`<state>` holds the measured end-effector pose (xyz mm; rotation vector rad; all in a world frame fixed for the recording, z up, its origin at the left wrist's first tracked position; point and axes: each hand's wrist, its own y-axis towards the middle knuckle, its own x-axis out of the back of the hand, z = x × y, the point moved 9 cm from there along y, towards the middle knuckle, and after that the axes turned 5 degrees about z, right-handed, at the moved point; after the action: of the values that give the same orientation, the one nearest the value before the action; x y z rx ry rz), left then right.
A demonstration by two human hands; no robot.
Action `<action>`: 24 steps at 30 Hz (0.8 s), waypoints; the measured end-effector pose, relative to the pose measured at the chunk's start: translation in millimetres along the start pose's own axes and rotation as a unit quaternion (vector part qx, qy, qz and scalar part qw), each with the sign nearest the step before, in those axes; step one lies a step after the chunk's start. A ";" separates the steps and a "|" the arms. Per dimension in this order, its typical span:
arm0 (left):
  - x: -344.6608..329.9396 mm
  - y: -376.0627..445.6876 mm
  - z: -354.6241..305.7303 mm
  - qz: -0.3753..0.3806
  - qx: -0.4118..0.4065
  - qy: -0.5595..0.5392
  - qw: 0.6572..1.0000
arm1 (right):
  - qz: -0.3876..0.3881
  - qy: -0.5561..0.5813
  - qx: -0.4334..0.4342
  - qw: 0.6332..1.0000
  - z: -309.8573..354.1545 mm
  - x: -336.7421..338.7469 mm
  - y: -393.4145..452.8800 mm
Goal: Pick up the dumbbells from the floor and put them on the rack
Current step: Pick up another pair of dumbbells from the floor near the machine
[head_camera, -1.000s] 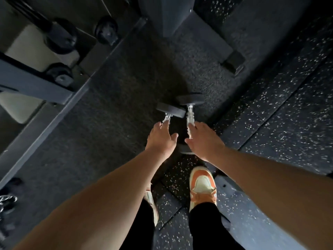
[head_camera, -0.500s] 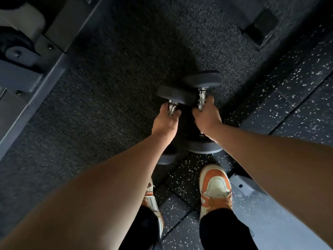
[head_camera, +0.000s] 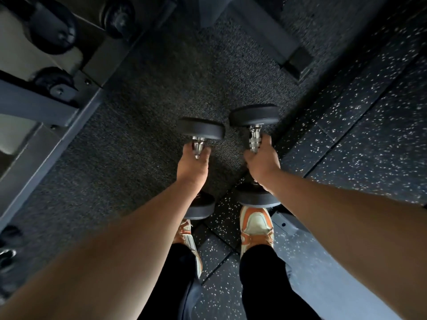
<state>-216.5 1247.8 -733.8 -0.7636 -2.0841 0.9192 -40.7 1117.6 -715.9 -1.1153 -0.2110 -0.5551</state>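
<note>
Dumbbells are in my grip, one per side: my left hand is wrapped around the chrome handle of the left dumbbell, and my right hand is closed around the handle of the right dumbbell. Each points away from me, its far black head out beyond my knuckles and its near head tucked below my wrist, just in front of my orange-and-white shoes. Whether they hang clear of the floor or only just above it I cannot tell for sure, though they look lifted.

I judge the pickup part as done, or all but done. The placing is all still ahead: the rack, a grey steel frame, stands well to the left of the dumbbells and farther from me, with other black dumbbells already resting on it. What is left is to straighten up, turn to that side, carry both weights across the dark mat and set each one down on the rails.
</note>
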 end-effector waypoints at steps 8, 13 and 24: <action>54.9 -144.3 -72.9 -0.008 0.021 -0.036 0.999 | 0.017 0.051 0.001 0.999 48.8 84.4 -141.6; 81.8 -247.6 -130.3 -0.018 0.011 -0.067 0.997 | 0.040 0.112 0.008 0.993 76.3 139.1 -237.6; 108.9 -435.0 -243.2 0.018 -0.078 -0.056 0.995 | 0.000 0.172 0.025 0.985 117.2 249.8 -422.4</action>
<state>-180.7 1168.5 -231.2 -0.8499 -2.2680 0.8445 -36.7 1007.3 -223.5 -0.9535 0.0746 -0.7293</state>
